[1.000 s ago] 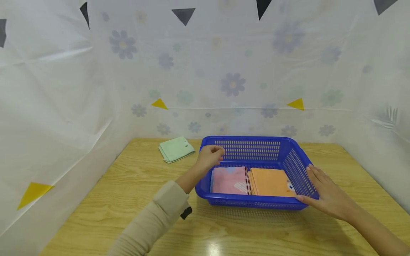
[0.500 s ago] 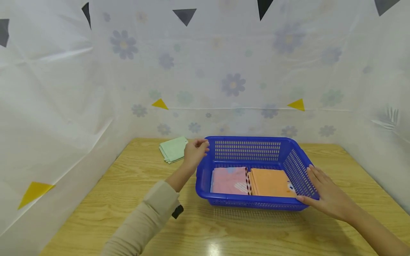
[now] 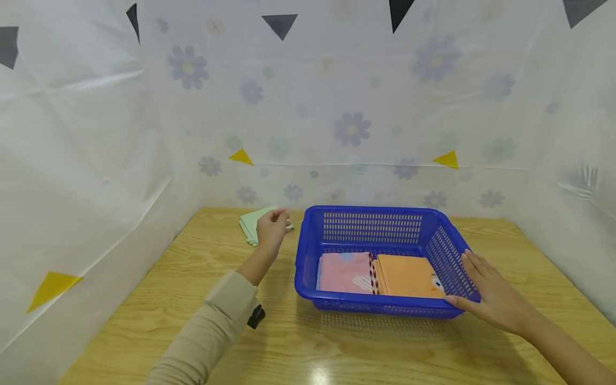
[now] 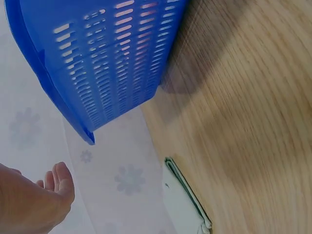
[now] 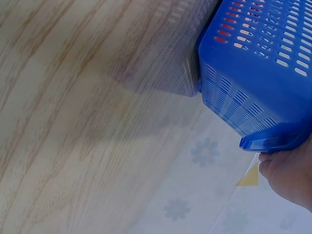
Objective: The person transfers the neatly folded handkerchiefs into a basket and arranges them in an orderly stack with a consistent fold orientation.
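A folded mint-green cloth (image 3: 250, 222) lies on the table at the back left. Over it is my left hand (image 3: 272, 230), fingers loosely bent, partly covering it; the left wrist view shows the hand apart from the folded cloth (image 4: 183, 204) with nothing held. Right of that stands a blue plastic basket (image 3: 380, 298) with slotted walls. Inside, a folded pink cloth (image 3: 344, 271) and a folded orange cloth (image 3: 409, 275) lie side by side. My right hand (image 3: 498, 299) rests on the basket's near right corner, thumb at the front rim and fingers extended over the right rim.
A wooden table (image 3: 192, 299) carries everything. White flower-patterned sheeting (image 3: 308, 107) closes in the back and both sides, with dark and yellow triangles on it. A small black device (image 3: 256, 316) sits at my left wrist.
My left hand has moved left, from above the basket's left side to the green cloth. My right hand and the basket have stayed in place.
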Demonstrator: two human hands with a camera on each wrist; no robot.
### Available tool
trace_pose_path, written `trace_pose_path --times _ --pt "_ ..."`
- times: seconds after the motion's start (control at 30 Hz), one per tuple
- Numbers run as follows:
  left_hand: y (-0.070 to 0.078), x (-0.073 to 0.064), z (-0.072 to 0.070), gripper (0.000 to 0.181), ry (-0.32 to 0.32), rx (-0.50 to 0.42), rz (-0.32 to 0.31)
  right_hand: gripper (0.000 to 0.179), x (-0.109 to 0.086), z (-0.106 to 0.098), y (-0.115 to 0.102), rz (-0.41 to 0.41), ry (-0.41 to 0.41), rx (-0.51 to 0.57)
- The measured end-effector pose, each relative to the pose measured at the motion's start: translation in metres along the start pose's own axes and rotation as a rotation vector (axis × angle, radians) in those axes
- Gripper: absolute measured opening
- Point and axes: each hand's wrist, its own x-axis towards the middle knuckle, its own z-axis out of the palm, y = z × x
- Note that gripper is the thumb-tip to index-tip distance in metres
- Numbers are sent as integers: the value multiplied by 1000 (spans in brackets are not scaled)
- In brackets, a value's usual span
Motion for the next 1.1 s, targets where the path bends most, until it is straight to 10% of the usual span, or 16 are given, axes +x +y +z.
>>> trace_pose_path --times 1.1 --pt "-49 38 -42 40 90 128 -239 91 0 2 2 -4 13 -9"
